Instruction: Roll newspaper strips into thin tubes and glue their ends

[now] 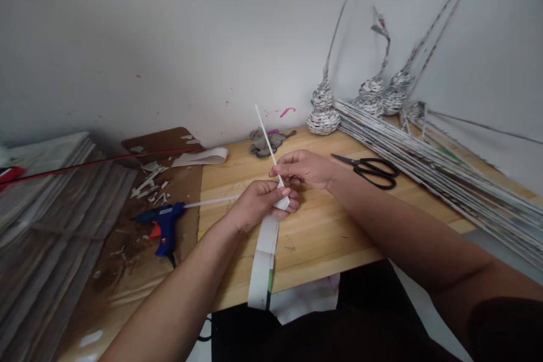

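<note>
My left hand (266, 202) pinches the folded upper end of a white paper strip (263, 254) at the middle of the table. The strip hangs down over the table's front edge and has a green and dark patch low on one side. A thin white stick (266, 137) rises from the folded paper, leaning to the left. The fingers of my right hand (299, 168) close round its lower part, just above my left hand. Some of the right fingertips are hidden behind the stick and the paper.
A blue glue gun (167, 229) lies left on a brown board (186, 237) with paper scraps. Black scissors (373, 171) and long paper rods (424, 158) are at right. Woven gourd shapes (323, 110) stand by the wall, near a grey cloth (259, 142). Paper stacks (55, 237) fill the far left.
</note>
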{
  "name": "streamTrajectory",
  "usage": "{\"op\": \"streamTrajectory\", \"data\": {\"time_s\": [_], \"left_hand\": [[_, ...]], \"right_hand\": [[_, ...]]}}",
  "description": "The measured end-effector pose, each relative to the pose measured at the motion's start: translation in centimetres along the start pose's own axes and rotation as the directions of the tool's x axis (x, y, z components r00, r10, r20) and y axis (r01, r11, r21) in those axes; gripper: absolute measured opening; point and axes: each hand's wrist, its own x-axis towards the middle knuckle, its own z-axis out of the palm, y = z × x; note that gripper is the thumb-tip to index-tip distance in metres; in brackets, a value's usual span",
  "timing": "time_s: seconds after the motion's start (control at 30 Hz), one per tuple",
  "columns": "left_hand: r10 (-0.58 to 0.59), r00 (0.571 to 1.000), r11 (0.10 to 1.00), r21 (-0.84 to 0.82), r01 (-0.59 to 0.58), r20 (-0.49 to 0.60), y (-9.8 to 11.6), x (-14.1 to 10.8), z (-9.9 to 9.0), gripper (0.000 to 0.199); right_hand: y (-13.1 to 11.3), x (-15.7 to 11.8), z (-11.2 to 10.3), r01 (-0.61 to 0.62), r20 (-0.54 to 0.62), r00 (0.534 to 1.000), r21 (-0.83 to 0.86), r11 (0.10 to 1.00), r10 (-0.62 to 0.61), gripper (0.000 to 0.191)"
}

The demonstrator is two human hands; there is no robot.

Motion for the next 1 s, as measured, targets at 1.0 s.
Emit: {"op": "streamTrajectory", "data": {"time_s": [1.0], "left_hand": [[0.013,1.000,1.000,0.002,-0.013,0.014,-0.32,0.02,0.10,0.041]], "right_hand": [[-0.07,-0.06,-0.20,0.029,-0.026,0.999,-0.018,0.999,-0.029,0.034]]}}
